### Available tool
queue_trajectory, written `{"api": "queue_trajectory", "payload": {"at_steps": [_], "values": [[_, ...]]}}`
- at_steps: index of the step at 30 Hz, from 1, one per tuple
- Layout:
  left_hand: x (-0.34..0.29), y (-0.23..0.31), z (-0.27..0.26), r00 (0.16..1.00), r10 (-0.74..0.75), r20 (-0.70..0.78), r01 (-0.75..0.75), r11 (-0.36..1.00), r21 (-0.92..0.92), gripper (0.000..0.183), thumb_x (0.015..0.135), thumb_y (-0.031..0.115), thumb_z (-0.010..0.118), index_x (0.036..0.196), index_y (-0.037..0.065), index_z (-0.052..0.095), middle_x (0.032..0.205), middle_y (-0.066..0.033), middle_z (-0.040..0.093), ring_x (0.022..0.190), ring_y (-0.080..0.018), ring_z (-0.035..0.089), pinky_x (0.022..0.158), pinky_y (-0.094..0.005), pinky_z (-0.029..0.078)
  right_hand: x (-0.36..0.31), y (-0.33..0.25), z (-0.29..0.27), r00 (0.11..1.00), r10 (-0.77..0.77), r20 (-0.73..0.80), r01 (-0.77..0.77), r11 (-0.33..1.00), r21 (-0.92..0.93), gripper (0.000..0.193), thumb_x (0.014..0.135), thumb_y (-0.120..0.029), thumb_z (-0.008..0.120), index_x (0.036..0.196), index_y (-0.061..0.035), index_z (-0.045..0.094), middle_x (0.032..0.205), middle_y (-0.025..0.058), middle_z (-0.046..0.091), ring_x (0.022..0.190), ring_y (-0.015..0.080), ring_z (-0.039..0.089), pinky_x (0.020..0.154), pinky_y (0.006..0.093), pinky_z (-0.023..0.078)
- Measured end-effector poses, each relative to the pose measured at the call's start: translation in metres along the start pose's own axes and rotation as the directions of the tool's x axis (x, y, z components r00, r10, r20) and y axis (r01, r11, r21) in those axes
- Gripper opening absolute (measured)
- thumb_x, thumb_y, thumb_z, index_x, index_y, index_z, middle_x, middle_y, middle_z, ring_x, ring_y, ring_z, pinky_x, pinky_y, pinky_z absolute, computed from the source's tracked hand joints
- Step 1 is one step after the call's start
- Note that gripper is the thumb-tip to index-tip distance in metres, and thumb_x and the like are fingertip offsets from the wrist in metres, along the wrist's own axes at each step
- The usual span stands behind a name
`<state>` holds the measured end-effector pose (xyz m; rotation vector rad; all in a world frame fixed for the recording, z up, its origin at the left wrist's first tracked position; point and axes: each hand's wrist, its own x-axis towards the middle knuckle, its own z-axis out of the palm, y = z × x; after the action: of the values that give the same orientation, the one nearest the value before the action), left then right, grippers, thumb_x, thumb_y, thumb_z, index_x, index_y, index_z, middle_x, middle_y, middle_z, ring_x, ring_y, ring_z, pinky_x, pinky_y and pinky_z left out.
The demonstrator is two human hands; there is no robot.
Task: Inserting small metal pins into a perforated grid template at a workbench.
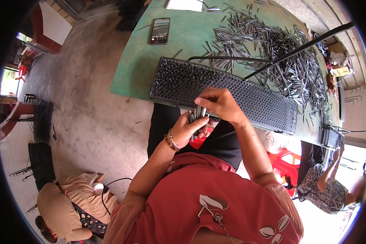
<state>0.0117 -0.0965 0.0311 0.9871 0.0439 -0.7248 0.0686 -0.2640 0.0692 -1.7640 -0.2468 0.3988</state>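
In the head view, with the clock face centred on the two hands: holding low, just off the near edge of the table [130, 77], in front of the body. Closed in the left hand [186, 131], a bundle of thin metal pins [198, 111], roughly upright, with the grip clamped around its lower part. Bent over from the right side, the right hand [221, 105], with thumb and fingertips at the upper ends of the bundle; cannot tell if pinching one pin or only touching.

Directly beyond, from 10 round to 3 o'clock, a long dark perforated tray [258, 95], lying along the near table edge; crowded with standing pins at its left part, with open holes showing toward its right end. At 10 o'clock, a stretch of green surface between tray and left table edge, giving sideways room. At 11 o'clock, a phone [160, 31], well apart from the tray. Between 1 and 2 o'clock, a wide loose heap of pins [272, 53], reaching near the tray's far edge. Slanting above the tray at 2 o'clock, a black bar [301, 51], narrowing the room there. At 9 o'clock, beyond the table edge, a broad grey floor [93, 81]. At 4 o'clock, a red stool [284, 160] and, farther out, a seated person [323, 191].
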Motion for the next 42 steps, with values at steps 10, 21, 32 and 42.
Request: {"api": "queue_trajectory", "payload": {"at_steps": [10, 21, 32, 42], "values": [[0.007, -0.008, -0.004, 0.993, -0.092, -0.079, 0.086, 0.994, -0.074, 0.032, 0.091, 0.021, 0.060, 0.118, 0.005, 0.056, 0.087, -0.0039, 0.064, 0.063, -0.0052, 0.053, 0.053, -0.0202, 0.043, 0.014, 0.006, -0.006, 0.902, -0.031, -0.431, 0.000, 0.997, -0.073, 0.025, 0.087, -0.021, 0.068, 0.094, 0.0030, 0.067, 0.065, 0.0013, 0.060, 0.056, 0.0050, 0.049, 0.050, 0.0229, 0.040], [0.006, -0.011, -0.005, 0.989, -0.106, -0.104, 0.094, 0.990, -0.109, 0.030, 0.090, 0.020, 0.062, 0.115, 0.006, 0.058, 0.085, -0.0037, 0.064, 0.063, -0.0054, 0.053, 0.051, -0.0210, 0.043, 0.027, 0.021, -0.003, 0.796, -0.394, -0.460, 0.201, 0.888, -0.414, 0.015, 0.085, -0.013, 0.068, 0.094, -0.0015, 0.068, 0.081, 0.0085, 0.066, 0.066, 0.0107, 0.056, 0.060, 0.0247, 0.046], [0.001, -0.002, -0.006, 0.974, -0.015, -0.224, -0.054, 0.953, -0.297, 0.029, 0.093, 0.030, 0.056, 0.107, 0.004, 0.058, 0.085, -0.0072, 0.064, 0.061, -0.0094, 0.056, 0.046, -0.0218, 0.043, 0.003, -0.004, -0.005, 0.947, 0.080, -0.311, -0.045, 0.992, 0.118, 0.025, 0.087, -0.021, 0.068, 0.092, 0.0037, 0.067, 0.066, 0.0005, 0.059, 0.058, 0.0054, 0.051, 0.052, 0.0209, 0.041], [0.003, -0.002, 0.004, 0.969, -0.063, -0.238, 0.006, 0.973, -0.232, 0.020, 0.088, 0.024, 0.064, 0.092, 0.004, 0.061, 0.075, -0.0041, 0.064, 0.051, -0.0071, 0.052, 0.041, -0.0196, 0.039, -0.007, 0.007, -0.004, 0.984, 0.153, -0.092, -0.150, 0.988, 0.041, 0.027, 0.085, -0.022, 0.069, 0.089, 0.0051, 0.068, 0.063, 0.0024, 0.060, 0.055, 0.0060, 0.051, 0.049, 0.0229, 0.042]]}}
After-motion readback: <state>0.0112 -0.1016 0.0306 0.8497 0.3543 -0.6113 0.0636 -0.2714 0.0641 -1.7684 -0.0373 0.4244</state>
